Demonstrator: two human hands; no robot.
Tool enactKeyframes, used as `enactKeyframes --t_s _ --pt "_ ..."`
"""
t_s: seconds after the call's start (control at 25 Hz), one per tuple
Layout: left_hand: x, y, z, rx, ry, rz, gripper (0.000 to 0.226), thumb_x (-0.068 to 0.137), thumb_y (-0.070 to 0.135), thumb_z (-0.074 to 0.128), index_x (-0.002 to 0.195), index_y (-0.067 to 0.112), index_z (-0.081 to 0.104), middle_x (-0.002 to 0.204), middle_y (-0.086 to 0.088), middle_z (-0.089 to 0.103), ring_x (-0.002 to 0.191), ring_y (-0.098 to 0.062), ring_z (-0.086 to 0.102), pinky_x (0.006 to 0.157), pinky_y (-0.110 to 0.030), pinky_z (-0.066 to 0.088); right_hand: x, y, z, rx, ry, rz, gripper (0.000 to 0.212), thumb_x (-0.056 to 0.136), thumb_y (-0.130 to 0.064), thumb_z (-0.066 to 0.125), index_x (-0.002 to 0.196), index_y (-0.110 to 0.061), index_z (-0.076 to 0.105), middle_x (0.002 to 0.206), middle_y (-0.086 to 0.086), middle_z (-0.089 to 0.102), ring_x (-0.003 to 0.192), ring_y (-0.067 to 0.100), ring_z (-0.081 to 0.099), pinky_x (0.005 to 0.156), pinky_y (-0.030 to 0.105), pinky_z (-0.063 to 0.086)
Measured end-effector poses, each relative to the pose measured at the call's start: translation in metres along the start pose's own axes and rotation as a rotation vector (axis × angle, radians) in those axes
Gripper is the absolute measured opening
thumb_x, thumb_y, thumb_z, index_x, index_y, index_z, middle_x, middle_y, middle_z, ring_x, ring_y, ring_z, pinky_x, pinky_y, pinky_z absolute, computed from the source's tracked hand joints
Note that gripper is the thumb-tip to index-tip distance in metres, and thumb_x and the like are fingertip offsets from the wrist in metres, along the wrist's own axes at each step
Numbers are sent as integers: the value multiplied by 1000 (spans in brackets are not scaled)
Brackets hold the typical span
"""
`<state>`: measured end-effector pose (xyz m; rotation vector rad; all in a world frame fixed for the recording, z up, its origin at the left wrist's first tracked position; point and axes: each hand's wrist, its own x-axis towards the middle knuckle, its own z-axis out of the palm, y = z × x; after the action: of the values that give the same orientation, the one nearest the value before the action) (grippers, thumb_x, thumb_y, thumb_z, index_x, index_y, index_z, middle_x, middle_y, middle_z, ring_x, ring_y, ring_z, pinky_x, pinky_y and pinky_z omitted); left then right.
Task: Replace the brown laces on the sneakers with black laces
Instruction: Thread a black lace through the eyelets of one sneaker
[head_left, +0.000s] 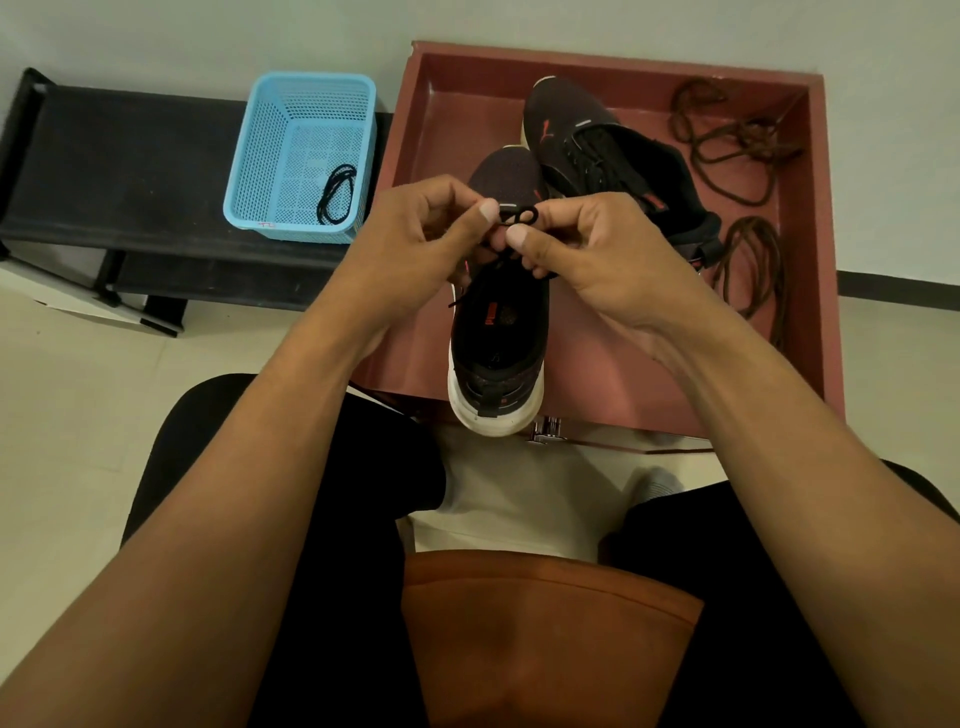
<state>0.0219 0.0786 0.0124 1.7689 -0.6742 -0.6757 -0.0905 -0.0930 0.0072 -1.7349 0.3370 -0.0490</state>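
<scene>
Surrounding: blue basket (311, 79) on the black bench (130, 156), spare black lace (336, 195) inside; brown laces (748, 137) by the red tray's (816, 218) right wall; second sneaker (587, 135) farther in.
Hands: black lace loop (517, 214) is pinched by left hand (415, 234) and right hand (587, 244) above the near sneaker (498, 338) at the tray's near edge.
Hidden: eyelets, behind the fingers.

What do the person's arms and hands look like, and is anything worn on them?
The left forearm and the right forearm carry no sleeve as far as the picture shows. The left hand and the right hand have no glove, and no ring shows on the visible fingers. Neither wrist bears a watch or band. The thumbnails are short and unpainted.
</scene>
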Motion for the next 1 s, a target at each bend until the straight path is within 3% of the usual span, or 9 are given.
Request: enactKeyframes --t_s 0.12,0.24,0.36,0.44,0.56,0.64,0.8,0.92,1.0 --pt "-1 -2 -6 108 -96 -12 13 102 20 68 107 8 69 95 -2 78 85 -7 69 78 -26 52 1 0 -3 -68 10 -8 14 103 -17 66 95 -21 77 86 2 69 81 8 62 83 26 54" --pt "-2 0 -7 232 -126 32 21 91 20 81 109 11 72 96 -3 79 90 -13 74 84 -31 55 1 2 -2 -108 9 -17 15 103 -20 66 96 -26 77 86 0 70 81 9 63 85 29 55" --pt "-1 0 -3 276 -69 59 25 86 26 86 104 14 72 88 0 77 83 -18 75 78 -33 57 1 1 0 -65 17 -23 10 101 -20 69 98 -22 79 92 7 75 83 11 63 83 29 54" --pt "0 -2 3 321 -22 94 25 87 29 80 105 16 70 82 2 75 77 -23 73 75 -39 57 1 0 0 -10 36 -36 9 99 -19 72 101 -16 80 100 15 76 85 12 64 81 25 54" --pt "2 -2 11 367 13 129 15 93 28 67 106 22 68 79 3 74 73 -19 72 75 -45 59 0 -1 0 82 63 -53 9 99 -18 72 102 -16 80 100 17 76 88 14 65 84 26 54" --pt "2 -1 11 355 17 114 13 95 27 64 106 28 72 81 7 77 78 -12 74 80 -43 60 0 -1 -1 171 83 -34 11 100 -17 71 103 -13 80 96 15 75 89 14 65 86 28 54" --pt "-2 4 5 293 66 54 13 92 29 79 105 29 78 86 16 78 86 1 74 91 -41 60 0 0 -3 282 155 35 8 97 -17 74 101 -12 80 93 10 73 90 17 67 88 33 55" --pt "-4 6 -4 336 99 42 13 89 38 82 98 29 80 82 16 78 82 -4 75 86 -36 60 0 2 -7 247 227 64 6 95 -19 78 93 -14 80 84 5 74 83 13 67 78 27 54" --pt "-4 5 -10 345 128 31 15 88 40 82 93 27 80 79 14 78 77 -3 74 80 -26 58 -2 2 -10 266 213 79 7 97 -16 75 95 -10 78 93 9 77 84 12 69 75 24 54"
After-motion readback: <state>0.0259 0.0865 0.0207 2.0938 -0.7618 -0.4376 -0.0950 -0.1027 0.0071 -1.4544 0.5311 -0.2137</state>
